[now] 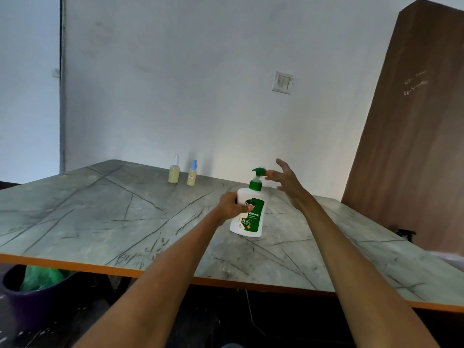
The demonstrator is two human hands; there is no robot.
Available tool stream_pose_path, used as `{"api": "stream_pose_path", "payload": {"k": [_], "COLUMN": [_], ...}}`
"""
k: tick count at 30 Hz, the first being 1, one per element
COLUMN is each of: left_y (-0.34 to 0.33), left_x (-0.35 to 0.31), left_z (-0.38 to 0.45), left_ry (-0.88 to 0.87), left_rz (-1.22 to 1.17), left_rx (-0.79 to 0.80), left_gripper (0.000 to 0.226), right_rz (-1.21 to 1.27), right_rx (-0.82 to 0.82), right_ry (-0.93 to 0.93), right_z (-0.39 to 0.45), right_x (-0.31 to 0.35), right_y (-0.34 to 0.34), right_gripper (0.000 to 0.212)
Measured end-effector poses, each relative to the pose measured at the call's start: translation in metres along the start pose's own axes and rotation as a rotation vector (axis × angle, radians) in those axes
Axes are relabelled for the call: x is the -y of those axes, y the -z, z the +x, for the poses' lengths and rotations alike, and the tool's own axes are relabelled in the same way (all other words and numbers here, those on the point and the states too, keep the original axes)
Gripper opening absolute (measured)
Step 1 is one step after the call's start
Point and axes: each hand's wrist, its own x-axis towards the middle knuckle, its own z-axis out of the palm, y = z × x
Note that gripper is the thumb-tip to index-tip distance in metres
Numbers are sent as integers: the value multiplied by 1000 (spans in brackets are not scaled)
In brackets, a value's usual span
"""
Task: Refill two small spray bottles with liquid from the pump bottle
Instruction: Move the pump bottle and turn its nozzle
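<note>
Left hand [232, 205] grips pump bottle [248, 214]; right hand [286, 180] beside its top.

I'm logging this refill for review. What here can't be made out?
Head view only:
- Small red-marked label on the blue-capped spray bottle: too small to read.
- White pump bottle with green label: its left side is hidden under the left hand.
- Green pump head: blurred, so right hand contact is unclear.

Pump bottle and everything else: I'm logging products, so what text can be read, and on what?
"Dettol", partly hidden by a thumb: white pump bottle with green label.
"ORIGINAL": same label.
"99.99%": same label; smaller print unreadable.
Red-edged sticker on blue-capped small spray bottle: too small.
Chalk scrawl on brown wooden board: illegible.
</note>
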Motion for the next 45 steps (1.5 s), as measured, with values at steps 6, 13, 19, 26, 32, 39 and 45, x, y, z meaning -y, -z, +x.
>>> {"api": "stream_pose_path", "payload": {"k": [6, 13, 19, 26, 32, 39, 45], "left_y": [0, -6, -8, -7, 5, 5, 16], "left_x": [-1, 0, -1, 2, 12, 11, 5], "left_z": [-1, -1, -1, 0, 0, 2, 11], "left_ry": [0, -9, -31, -90, -43, -74, -89], "left_rz": [18, 20, 77, 125, 214, 286, 331], "left_rx": [-3, -69, -110, -124, -52, -82, -103], "left_gripper": [39, 39, 41, 41, 49, 46, 47], "right_rz": [29, -47, -79, 128, 1, -84, -37], "right_rx": [36, -146, -291, -200, 74, 118, 106], "right_ry": [66, 175, 204, -20, -153, -140, -144], "right_z": [1, 1, 0, -14, -28, -28, -7], "right_x": [6, 4, 3, -12, -39, -48, -42], "right_y": [-3, -7, -17, -4, 0, -27, -31], "right_gripper": [67, 76, 82, 55, 85, 101, 102]}}
